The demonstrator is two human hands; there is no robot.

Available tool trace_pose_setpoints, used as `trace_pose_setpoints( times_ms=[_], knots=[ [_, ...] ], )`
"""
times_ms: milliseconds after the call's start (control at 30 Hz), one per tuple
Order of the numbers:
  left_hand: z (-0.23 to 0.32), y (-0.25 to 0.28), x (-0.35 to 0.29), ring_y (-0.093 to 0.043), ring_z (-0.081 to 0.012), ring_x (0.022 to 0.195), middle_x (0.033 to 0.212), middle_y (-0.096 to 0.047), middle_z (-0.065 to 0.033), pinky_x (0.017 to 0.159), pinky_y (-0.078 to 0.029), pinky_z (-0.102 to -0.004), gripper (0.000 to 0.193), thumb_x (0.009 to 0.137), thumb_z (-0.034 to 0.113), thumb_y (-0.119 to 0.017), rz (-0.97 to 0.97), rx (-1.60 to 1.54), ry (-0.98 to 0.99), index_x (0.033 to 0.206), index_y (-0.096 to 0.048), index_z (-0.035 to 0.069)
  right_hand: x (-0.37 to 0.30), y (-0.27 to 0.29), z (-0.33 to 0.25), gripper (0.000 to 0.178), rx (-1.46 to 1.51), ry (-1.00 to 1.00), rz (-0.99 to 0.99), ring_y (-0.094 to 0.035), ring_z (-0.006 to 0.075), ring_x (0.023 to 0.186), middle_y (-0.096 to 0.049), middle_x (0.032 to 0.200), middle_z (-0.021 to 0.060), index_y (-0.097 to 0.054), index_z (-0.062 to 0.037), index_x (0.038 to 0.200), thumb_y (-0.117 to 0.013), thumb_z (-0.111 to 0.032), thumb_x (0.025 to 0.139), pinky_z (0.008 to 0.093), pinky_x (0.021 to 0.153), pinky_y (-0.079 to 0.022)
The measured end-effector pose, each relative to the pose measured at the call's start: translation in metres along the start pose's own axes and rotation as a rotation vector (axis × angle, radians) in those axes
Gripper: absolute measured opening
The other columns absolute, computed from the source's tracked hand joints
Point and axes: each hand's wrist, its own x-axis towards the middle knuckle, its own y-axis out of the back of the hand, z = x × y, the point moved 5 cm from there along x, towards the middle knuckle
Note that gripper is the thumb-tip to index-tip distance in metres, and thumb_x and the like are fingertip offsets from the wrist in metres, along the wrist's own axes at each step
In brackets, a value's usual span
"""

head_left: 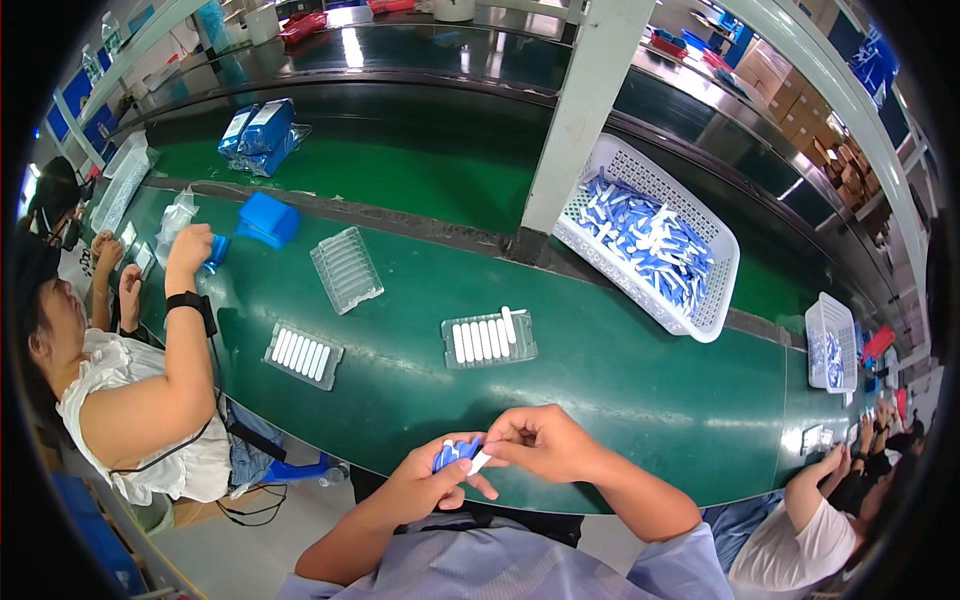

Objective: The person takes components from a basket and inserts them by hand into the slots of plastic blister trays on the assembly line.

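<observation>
My left hand (432, 478) is closed round several slim blue-and-white plastic sticks (455, 453) near the table's front edge. From the right, my right hand (535, 445) pinches a white stick (479, 462) beside that bunch, its fingertips almost touching the left hand. Just beyond my hands lies a clear plastic tray (527, 351) with a row of white sticks (480, 341) in it. One more white stick (508, 325) sits raised and slightly tilted at the right end of that row. The sticks' exact kind does not show.
A white basket (722, 262) heaped with blue-and-white sticks stands far right, beside a grey post (585, 110). To the left are a filled tray (303, 355), a clear ribbed tray (347, 270), a blue box (268, 220) and wrapped blue packs (258, 138). Co-workers sit at both sides.
</observation>
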Motion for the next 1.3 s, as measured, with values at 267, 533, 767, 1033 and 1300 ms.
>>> trace_pose_setpoints(
  times_ms=[267, 533, 767, 1033, 1300],
  knots=[
    [-0.001, 0.001, 0.003, -0.060, -0.0127, 0.069, 0.101, -0.069, -0.0178, 0.050, -0.036, -0.0223, 0.030, 0.104, 0.017, -0.054, -0.026, 0.091, 0.039, 0.122, -0.058, -0.005, -0.019, 0.001, -0.039, 0.018, -0.551, 0.665, 0.018, -0.067, 0.0267, 0.083, -0.068, 0.096, 0.0084, -0.070, -0.0041, 0.103, -0.068, 0.001, 0.086, 0.0345, 0.071, -0.055],
    [-0.007, 0.012, 0.004, -0.054, -0.0071, 0.068, 0.093, -0.068, -0.0080, 0.057, -0.043, -0.0220, 0.022, 0.101, 0.010, -0.057, 0.128, 0.153, -0.125, 0.119, -0.060, -0.002, -0.022, 0.000, -0.043, 0.023, -0.566, 0.502, 0.136, -0.067, 0.0258, 0.082, -0.068, 0.100, 0.0115, -0.070, -0.0035, 0.107, -0.070, 0.001, 0.085, 0.0343, 0.073, -0.055],
    [-0.007, 0.005, 0.002, -0.057, -0.0070, 0.068, 0.096, -0.070, -0.0079, 0.057, -0.045, -0.0229, 0.024, 0.103, 0.012, -0.054, 0.139, 0.284, -0.205, 0.120, -0.060, -0.004, -0.018, 0.001, -0.017, 0.015, -0.394, 0.225, 0.121, -0.065, 0.0186, 0.068, -0.069, 0.082, 0.0068, -0.073, -0.0049, 0.103, -0.070, -0.008, 0.089, 0.0288, 0.059, -0.051],
    [-0.006, 0.008, 0.009, -0.065, -0.0092, 0.071, 0.102, -0.072, -0.0117, 0.046, -0.040, -0.0195, 0.024, 0.104, 0.015, -0.052, 0.111, 0.138, -0.134, 0.115, -0.058, -0.005, -0.021, -0.007, -0.025, 0.019, -0.442, 0.412, 0.215, -0.063, 0.0213, 0.065, -0.066, 0.083, 0.0084, -0.073, -0.0060, 0.107, -0.067, -0.006, 0.090, 0.0315, 0.057, -0.051],
    [-0.004, 0.000, 0.010, -0.065, -0.0103, 0.068, 0.099, -0.072, -0.0143, 0.047, -0.041, -0.0196, 0.020, 0.102, 0.012, -0.057, 0.056, 0.052, -0.133, 0.114, -0.058, -0.004, -0.015, 0.007, -0.010, 0.016, -0.234, 0.265, 0.260, -0.057, 0.0086, 0.064, -0.063, 0.073, 0.0050, -0.074, -0.0026, 0.102, -0.074, -0.006, 0.086, 0.0252, 0.056, -0.045]
  ],
)
